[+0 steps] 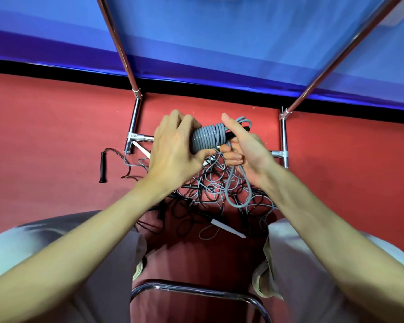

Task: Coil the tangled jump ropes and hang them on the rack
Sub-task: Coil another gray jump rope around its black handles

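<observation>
Left hand [175, 150] curled round the near end of a grey coil [208, 137], fingers wrapped over the tight turns, thumb underneath. Right hand [245, 148] closed on the far end of the same bundle, thumb raised along its top, fingers pinching a loose grey cord [239, 190] below. Black handle [240, 130] poking out of the coil past the right thumb, with a small loop of grey cord bunched beside it. Loose cord hanging from the right grip in a long loop, down toward the floor. Coil held up in the air, between the two uprights of the rack [135, 127], above the pile.

Below the hands, a tangle [210, 197] of grey and black ropes spread on the red floor [56, 136], strands crossing every way. White handle [226, 228] lying at the near edge of the tangle, tilted. Another white handle [141, 149] partly hidden behind the left wrist. Black handle [102, 167] lying apart on the left, a thin cord trailing from its top back toward the pile.

Rack legs chrome, standing on the floor just beyond the tangle; two slanted poles rising from them against a blue wall [243, 43]. Knees in pale trousers [313, 264] at either side, chrome chair rim [196, 289] between them at the bottom.
</observation>
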`<state>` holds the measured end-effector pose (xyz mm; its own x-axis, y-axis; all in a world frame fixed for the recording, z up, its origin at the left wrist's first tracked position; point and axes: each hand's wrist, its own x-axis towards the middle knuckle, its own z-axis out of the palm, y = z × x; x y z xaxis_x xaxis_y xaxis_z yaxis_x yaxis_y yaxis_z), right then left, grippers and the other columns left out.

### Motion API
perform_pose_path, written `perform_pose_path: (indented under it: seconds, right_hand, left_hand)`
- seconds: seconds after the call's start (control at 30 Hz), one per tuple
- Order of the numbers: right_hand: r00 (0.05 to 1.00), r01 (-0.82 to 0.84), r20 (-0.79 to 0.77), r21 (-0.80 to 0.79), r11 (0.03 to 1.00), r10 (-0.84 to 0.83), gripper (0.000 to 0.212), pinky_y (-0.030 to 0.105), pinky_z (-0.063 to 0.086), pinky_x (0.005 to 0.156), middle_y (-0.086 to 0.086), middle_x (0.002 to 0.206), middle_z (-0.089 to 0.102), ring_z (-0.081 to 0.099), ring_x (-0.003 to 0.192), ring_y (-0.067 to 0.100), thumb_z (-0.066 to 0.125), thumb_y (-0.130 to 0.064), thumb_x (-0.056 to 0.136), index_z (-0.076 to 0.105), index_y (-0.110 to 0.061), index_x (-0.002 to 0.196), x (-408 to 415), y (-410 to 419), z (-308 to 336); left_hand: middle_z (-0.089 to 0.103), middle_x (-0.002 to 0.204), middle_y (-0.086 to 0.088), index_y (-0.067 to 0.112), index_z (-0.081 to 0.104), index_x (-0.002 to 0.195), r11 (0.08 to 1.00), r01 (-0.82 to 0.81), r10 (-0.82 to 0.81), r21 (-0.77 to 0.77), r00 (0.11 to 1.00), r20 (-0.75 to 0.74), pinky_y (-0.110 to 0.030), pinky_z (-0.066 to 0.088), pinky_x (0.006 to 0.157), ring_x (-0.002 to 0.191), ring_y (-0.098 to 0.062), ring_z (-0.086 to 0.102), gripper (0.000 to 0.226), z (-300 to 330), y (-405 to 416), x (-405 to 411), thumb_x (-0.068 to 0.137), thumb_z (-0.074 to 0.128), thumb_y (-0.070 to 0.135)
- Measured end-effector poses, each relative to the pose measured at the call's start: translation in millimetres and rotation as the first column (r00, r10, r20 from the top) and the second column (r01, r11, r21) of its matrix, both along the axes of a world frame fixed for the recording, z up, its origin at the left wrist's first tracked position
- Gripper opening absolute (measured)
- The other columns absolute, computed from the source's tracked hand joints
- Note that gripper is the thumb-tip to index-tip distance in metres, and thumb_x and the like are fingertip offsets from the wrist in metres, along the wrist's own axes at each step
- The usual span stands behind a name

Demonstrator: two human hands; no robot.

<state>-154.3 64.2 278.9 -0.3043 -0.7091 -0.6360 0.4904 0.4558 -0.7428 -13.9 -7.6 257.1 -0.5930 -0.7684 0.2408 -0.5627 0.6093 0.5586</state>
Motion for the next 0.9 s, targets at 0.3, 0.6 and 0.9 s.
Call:
perform_pose_path:
  seconds: [0.3, 0.6, 0.9]
  right_hand:
    - [0.951, -0.25, -0.233, -0.186, 0.95, 0.205, 0.03, 0.014, 0.015, 0.033, -0.004, 0.047, 0.036, 0.021, 0.035, 0.005, 0.049, -0.023, 0.098, 0.057, -0.008, 0.073, -14.3, 4.7, 2.1]
    - [0.875, -0.469, -0.285, -0.298, 0.831, 0.391, 0.039, 0.015, 0.019, 0.037, -0.004, 0.047, 0.041, 0.026, 0.036, 0.006, 0.052, -0.031, 0.093, 0.055, -0.002, 0.067, -8.9, 7.0, 1.0]
    - [0.788, -0.505, -0.444, -0.07, 0.86, 0.427, 0.041, 0.016, 0.023, 0.036, 0.0, 0.049, 0.035, 0.029, 0.036, 0.007, 0.046, -0.028, 0.1, 0.041, -0.012, 0.062, -11.3, 1.1, -6.2]
  left_hand:
    - [0.061, 0.078, 0.0, 0.016, 0.062, 0.086, 0.434, 0.273, -0.031, 0.859, 0.957, -0.289, -0.02, 0.047, 0.06, 0.065, -0.01, 0.056, 0.066, 22.3, -19.5, 6.6, 0.051, 0.08, 0.069]
    - [0.048, 0.071, -0.018, -0.005, 0.055, 0.1, -0.346, 0.235, -0.09, 0.908, 0.955, -0.282, -0.023, 0.039, 0.038, 0.04, -0.021, 0.045, 0.071, 22.9, -19.2, 7.7, 0.081, 0.053, 0.063]
    - [0.042, 0.065, -0.018, 0.005, 0.056, 0.061, -0.03, 0.251, 0.152, 0.968, 0.958, -0.244, -0.023, 0.032, 0.033, 0.036, -0.02, 0.038, 0.055, -2.4, -11.0, 0.6, 0.083, 0.051, 0.056]
